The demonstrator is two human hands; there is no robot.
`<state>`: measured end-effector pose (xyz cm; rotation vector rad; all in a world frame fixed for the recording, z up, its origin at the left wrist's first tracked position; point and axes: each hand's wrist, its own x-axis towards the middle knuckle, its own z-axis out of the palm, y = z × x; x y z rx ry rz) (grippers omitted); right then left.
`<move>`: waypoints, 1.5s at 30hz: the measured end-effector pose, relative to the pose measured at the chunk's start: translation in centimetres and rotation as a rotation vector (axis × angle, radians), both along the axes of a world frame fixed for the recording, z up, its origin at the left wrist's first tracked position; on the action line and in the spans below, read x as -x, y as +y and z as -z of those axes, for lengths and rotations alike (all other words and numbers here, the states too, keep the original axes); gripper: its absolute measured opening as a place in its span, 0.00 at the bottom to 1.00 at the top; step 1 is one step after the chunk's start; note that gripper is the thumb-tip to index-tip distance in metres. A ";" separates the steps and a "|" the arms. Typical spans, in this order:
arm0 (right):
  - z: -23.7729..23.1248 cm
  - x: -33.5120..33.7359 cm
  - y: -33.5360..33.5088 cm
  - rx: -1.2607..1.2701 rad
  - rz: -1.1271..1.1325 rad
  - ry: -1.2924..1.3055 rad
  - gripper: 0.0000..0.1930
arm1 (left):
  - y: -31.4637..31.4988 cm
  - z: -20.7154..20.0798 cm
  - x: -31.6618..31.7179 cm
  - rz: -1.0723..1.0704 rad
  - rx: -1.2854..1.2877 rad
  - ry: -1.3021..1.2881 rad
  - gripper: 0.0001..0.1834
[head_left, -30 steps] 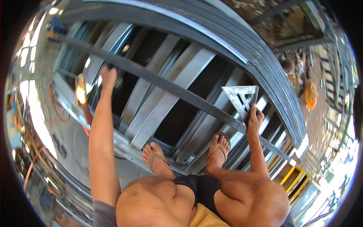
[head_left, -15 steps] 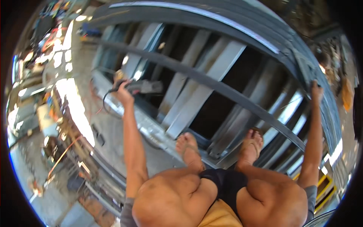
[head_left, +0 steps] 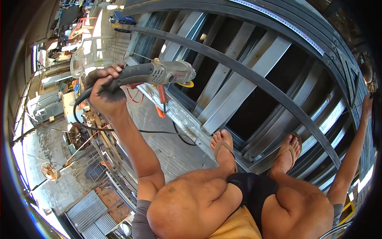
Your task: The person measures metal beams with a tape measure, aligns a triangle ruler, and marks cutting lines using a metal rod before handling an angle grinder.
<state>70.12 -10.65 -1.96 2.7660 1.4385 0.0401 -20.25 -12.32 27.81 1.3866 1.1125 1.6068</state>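
Clenched around the grey handle of an angle grinder [head_left: 159, 73], the person's left hand [head_left: 104, 91] holds the tool level above the steel frame [head_left: 238, 85], its yellow-edged disc guard pointing toward the bars and its black cable [head_left: 119, 129] looping down beside the forearm and across the concrete floor [head_left: 167, 147]. Far out at the picture's right rim, the right hand [head_left: 367, 104] reaches to the curved outer rails of the frame, where a steel measuring tape [head_left: 278, 18] runs along the top; whether those fingers grasp anything cannot be told at that distance and blur. Both sandalled feet stand on the frame, the left foot [head_left: 223, 149] on a grey crossbar near the frame's edge, the right foot [head_left: 287, 153] just beside a long dark flat bar [head_left: 254, 81] lying diagonally over the bars. Orange cord [head_left: 133, 95] lies coiled on the floor behind the grinder, and a cluttered workshop yard fills the left of the view
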 end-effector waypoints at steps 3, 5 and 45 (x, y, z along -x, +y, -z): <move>-2.7 3.8 -1.8 -0.194 -0.037 -0.010 0.22 | -0.1 -1.8 -1.7 0.037 -0.020 0.012 0.11; -5.9 9.6 -3.1 -0.416 -0.115 0.045 0.19 | 0.1 -2.7 -3.0 0.079 -0.013 0.008 0.10; -8.0 48.5 -5.6 0.019 0.210 2.911 0.53 | -35.3 25.2 -2.9 -0.817 1.138 -0.597 0.16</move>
